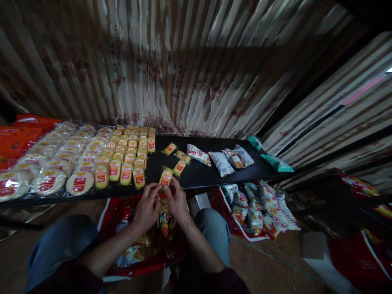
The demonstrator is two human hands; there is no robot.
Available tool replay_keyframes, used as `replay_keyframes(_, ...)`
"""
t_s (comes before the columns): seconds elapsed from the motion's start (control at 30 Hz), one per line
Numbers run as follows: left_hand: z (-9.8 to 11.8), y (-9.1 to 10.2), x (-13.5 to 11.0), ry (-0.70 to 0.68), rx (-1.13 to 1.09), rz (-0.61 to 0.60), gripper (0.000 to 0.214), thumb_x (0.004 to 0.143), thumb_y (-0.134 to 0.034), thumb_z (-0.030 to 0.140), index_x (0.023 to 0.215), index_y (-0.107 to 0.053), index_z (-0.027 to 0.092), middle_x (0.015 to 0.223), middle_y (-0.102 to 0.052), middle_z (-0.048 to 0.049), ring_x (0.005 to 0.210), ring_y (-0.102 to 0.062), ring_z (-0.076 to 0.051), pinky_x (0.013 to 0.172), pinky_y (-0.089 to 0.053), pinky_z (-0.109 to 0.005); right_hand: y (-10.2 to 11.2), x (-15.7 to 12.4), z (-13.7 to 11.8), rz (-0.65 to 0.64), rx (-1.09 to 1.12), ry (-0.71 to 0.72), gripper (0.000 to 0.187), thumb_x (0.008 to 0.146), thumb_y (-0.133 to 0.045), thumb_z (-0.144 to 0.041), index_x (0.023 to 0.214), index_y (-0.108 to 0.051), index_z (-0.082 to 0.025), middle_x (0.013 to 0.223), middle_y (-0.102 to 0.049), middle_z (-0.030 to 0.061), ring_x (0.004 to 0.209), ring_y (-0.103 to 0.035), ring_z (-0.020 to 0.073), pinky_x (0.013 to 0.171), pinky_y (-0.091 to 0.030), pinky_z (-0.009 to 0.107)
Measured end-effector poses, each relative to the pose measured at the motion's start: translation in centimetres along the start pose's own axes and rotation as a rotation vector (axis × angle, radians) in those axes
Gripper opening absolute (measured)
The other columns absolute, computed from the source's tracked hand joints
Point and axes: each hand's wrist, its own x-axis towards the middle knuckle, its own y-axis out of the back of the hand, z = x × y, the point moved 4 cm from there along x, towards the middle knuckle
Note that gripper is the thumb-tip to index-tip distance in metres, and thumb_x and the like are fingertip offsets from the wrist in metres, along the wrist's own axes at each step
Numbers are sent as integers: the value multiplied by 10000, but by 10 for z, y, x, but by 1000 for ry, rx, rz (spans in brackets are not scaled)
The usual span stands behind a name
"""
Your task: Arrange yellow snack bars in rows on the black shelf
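A small yellow cake (165,177) in a clear wrapper with a red and yellow label is held up at the shelf's front edge. My right hand (177,200) pinches its lower right side between thumb and fingers. Curled fingers of my left hand (147,207) grip its lower left corner. To the left, rows of the same wrapped cakes (125,173) stand on the black shelf. Just right of the held cake lie a few loose ones, among them a wrapped cake (179,167). Beneath my hands, a red basket (105,216) between my knees holds more packets, partly covered by my arms.
Round flat packaged cakes (49,179) and orange packs (21,139) fill the shelf's left end. Several snack bags (221,163) and green bags (277,162) lie on the black shelf (196,179) to the right. Below stands another red basket (225,204) of bags. Striped sheeting (183,73) backs the shelf.
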Motion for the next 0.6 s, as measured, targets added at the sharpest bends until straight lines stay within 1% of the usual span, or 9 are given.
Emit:
replay_keyframes(0.1,-1,2,8,18,-11,22,404,820,-391,86,1206,-482,159,1194,-466,-114,1085,-522,-187,940,-479,-356,-3,7,-2,17,4,10,382,807,-525,-253,1181,-498,-178,1002,-679,60,867,-647,170,803,-494,282)
replay_keyframes(0.23,3,3,20,27,-28,61,412,806,-396,78,1198,-491,159,1248,-439,-125,1172,-478,-208,990,-449,-391,-5,19,-5,42,31,3,391,799,-516,-221,1181,-441,-178,987,-681,56,815,-656,156,777,-508,281)
replay_keyframes(0.33,6,3,29,30,-41,109,425,793,-399,66,1195,-492,167,1317,-398,-131,1240,-432,-221,1031,-413,-422,-8,32,-11,45,28,15,323,795,-506,-208,1115,-469,-175,967,-684,61,808,-661,158,767,-516,283)
replay_keyframes(0.4,6,2,35,34,-61,127,448,787,-399,62,1213,-480,173,1348,-382,-133,1267,-412,-225,1036,-407,-431,-10,41,-14,49,15,36,310,795,-497,-203,1103,-480,-168,957,-682,68,807,-663,163,759,-522,287)
replay_keyframes(0.5,1,0,44,61,-117,128,494,774,-399,60,1249,-461,178,1361,-391,-134,1289,-395,-227,1030,-414,-431,-16,56,-15,64,-24,62,314,797,-487,-203,1109,-496,-165,963,-673,70,791,-660,161,741,-526,289)
replay_keyframes(0.6,-7,-3,54,114,-178,124,514,761,-398,60,1255,-473,183,1394,-378,-128,1307,-378,-230,1034,-408,-433,-22,71,-10,89,-62,71,309,795,-491,-210,1100,-523,-169,961,-665,68,785,-652,160,740,-523,292)
